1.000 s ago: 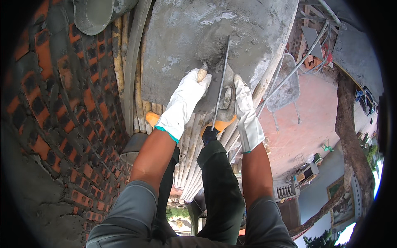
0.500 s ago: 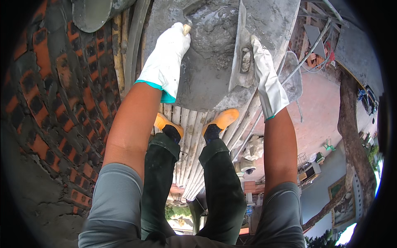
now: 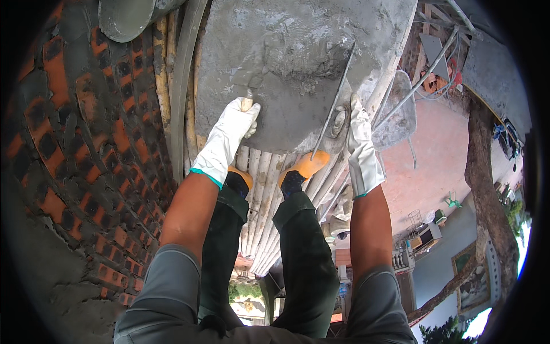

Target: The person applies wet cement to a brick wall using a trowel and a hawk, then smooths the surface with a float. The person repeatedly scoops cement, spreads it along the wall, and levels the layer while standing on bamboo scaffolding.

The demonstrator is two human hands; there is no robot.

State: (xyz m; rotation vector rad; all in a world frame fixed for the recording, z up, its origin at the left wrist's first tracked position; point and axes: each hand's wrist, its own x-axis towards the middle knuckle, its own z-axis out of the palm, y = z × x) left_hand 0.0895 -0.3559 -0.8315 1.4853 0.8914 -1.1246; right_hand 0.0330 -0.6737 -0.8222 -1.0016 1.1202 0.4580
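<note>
My left hand (image 3: 228,129), in a white glove with a teal cuff, is closed round the wooden handle (image 3: 247,103) of a trowel. The trowel's blade (image 3: 252,77) is smeared grey and rests in the wet mortar (image 3: 303,74). My right hand (image 3: 361,140), gloved the same way, grips a long mortar-coated plastering float (image 3: 334,103) by its right side. The float is tilted nearly on edge, at the right of the mortar. Part of the right fingers is hidden behind the float.
The mortar lies on a grey board (image 3: 223,34) over bamboo poles (image 3: 260,189), where my orange shoes (image 3: 312,165) stand. A partly plastered brick wall (image 3: 86,149) rises at left. Beyond the right edge, lower down, are a wheelbarrow (image 3: 399,109) and a tree trunk (image 3: 482,149).
Both hands have come nearer to my body. The trowel has drawn back through the mortar, and the float has moved closer and turned more onto its edge.
</note>
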